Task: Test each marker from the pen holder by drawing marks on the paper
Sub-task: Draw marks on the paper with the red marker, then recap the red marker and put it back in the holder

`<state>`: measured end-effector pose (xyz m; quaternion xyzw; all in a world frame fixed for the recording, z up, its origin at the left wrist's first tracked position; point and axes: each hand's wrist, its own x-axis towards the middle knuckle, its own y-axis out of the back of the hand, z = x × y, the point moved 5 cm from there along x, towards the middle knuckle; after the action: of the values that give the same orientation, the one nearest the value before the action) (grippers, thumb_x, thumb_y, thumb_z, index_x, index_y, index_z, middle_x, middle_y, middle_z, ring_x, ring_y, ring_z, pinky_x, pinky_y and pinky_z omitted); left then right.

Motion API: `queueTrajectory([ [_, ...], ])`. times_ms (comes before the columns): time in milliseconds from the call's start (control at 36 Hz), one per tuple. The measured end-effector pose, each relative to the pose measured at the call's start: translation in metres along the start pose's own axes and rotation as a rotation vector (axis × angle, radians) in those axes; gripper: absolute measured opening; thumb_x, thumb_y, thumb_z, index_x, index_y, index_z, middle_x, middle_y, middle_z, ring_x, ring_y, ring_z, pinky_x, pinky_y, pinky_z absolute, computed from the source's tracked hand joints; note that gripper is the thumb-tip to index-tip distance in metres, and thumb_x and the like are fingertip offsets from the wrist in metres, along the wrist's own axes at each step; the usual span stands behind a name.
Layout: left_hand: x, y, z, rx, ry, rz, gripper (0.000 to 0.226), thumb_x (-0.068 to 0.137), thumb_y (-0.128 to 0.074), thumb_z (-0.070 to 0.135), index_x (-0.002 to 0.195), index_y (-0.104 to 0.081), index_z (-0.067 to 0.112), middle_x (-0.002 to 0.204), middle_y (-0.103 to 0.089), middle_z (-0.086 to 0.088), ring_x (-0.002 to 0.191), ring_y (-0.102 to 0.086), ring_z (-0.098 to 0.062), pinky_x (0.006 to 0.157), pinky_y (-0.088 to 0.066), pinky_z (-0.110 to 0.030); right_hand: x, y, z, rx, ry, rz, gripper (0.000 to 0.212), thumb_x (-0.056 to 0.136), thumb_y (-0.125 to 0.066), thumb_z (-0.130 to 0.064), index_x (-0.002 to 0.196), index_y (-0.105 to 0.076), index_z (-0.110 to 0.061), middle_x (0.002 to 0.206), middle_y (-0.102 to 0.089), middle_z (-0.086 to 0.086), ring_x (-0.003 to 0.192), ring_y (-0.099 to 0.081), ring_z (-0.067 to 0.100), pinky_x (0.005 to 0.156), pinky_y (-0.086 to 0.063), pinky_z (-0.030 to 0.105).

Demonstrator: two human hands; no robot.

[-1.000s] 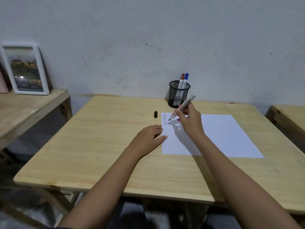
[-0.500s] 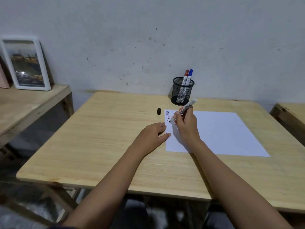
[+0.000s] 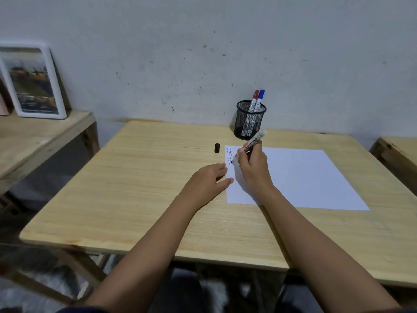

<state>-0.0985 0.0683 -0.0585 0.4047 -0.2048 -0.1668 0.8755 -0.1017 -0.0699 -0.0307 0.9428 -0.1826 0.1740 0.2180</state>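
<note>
The marker has its tip down on the paper, at the paper's far left corner, beside rows of little dashes. The right hand is closed tight around the marker. The left hand lies flat with its fingers together, touching the paper's left edge. A black cap lies just left of the paper. The pen holder stands behind the paper with a red marker and a blue marker inside.

I see a pale yellow wood-grain bench, white paper with short red, blue and black dashes, a black mesh pen holder with red-capped and blue-capped markers, a white black-lettered marker, and a black cap.
</note>
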Motion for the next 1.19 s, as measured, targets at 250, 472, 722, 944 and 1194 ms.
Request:
queueTrajectory([
  [250,0.0,0.0,0.0,-0.008,-0.002,0.003,0.037,0.088,-0.056,0.038,0.111,-0.063,0.011,0.146,-0.044,0.0,0.137,-0.036,-0.009,0.106,-0.035,-0.026,0.0,0.0,-0.001,-0.007,0.001,-0.017,0.013,0.097,-0.042,-0.018,0.098,-0.039,-0.006,0.082,-0.052,0.004,0.072,-0.053,0.007,0.061,-0.042,0.021],
  [472,0.001,-0.001,-0.001,-0.005,-0.008,0.002,0.034,0.087,-0.055,0.039,0.1,-0.063,0.009,0.145,-0.046,0.002,0.135,-0.038,-0.007,0.103,-0.039,-0.029,0.0,0.001,-0.001,-0.015,-0.01,-0.009,0.017,0.096,-0.042,-0.016,0.103,-0.041,-0.001,0.077,-0.051,-0.004,0.071,-0.053,0.002,0.057,-0.04,0.011],
  [722,0.0,0.001,0.001,-0.049,0.02,-0.028,0.031,0.086,-0.056,0.039,0.095,-0.063,0.011,0.142,-0.049,0.004,0.135,-0.039,-0.008,0.102,-0.039,-0.03,0.003,0.018,0.0,0.249,-0.09,0.144,0.008,0.092,-0.051,-0.013,0.095,-0.045,-0.009,0.078,-0.062,0.001,0.067,-0.059,0.01,0.063,-0.047,0.016],
  [944,0.004,0.01,0.01,-0.061,0.056,-0.072,0.035,0.083,-0.061,0.035,0.063,-0.05,0.009,0.074,-0.04,0.008,0.067,-0.039,-0.009,0.065,-0.034,-0.028,0.026,0.056,0.012,0.48,-0.239,0.25,0.012,0.089,-0.059,-0.014,0.08,-0.052,-0.019,0.082,-0.064,0.001,0.081,-0.064,0.012,0.076,-0.054,0.024],
  [1194,0.025,0.033,0.012,-0.353,0.208,0.099,0.028,0.082,-0.067,0.016,0.108,-0.063,0.007,0.108,-0.053,-0.002,0.099,-0.053,-0.013,0.079,-0.05,-0.026,0.04,0.072,0.03,0.852,-0.34,0.318,0.016,0.085,-0.063,-0.005,0.098,-0.055,0.0,0.086,-0.06,0.01,0.087,-0.063,0.016,0.08,-0.056,0.018],
])
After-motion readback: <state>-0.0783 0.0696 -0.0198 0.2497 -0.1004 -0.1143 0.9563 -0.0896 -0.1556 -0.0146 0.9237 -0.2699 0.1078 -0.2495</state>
